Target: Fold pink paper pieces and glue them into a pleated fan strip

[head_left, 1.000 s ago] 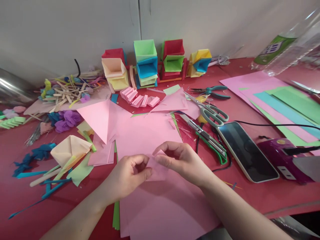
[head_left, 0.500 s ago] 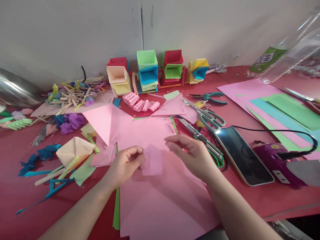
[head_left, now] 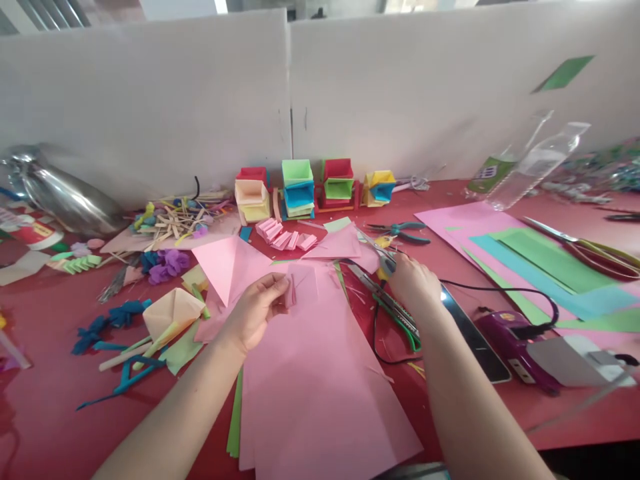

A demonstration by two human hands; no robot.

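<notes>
My left hand (head_left: 263, 303) pinches a small pink piece of paper (head_left: 303, 281) between thumb and fingers, above larger pink paper sheets (head_left: 325, 387). At the right, my right hand (head_left: 415, 277) closes round the handles of the grey scissors (head_left: 383, 251), whose blades point away to the upper left. The handles are mostly covered by my fingers. Just below that hand lies a utility knife (head_left: 380, 293) with green-handled scissors (head_left: 411, 337) partly under it. A phone (head_left: 480, 343) is partly hidden by my right forearm.
Folded paper boxes (head_left: 299, 193) stand along the white partition (head_left: 200, 100). Folded pink strips (head_left: 283, 235) lie before them. Pliers (head_left: 403, 232), a purple power socket (head_left: 515, 340) and plastic bottles (head_left: 530, 167) are at the right. Craft sticks (head_left: 175, 223) and a steel flask (head_left: 70, 190) are at the left.
My right hand has moved right from the pink sheets to the grey scissors and closed on them. My left hand still holds the small pink paper. The head view has tilted up.
</notes>
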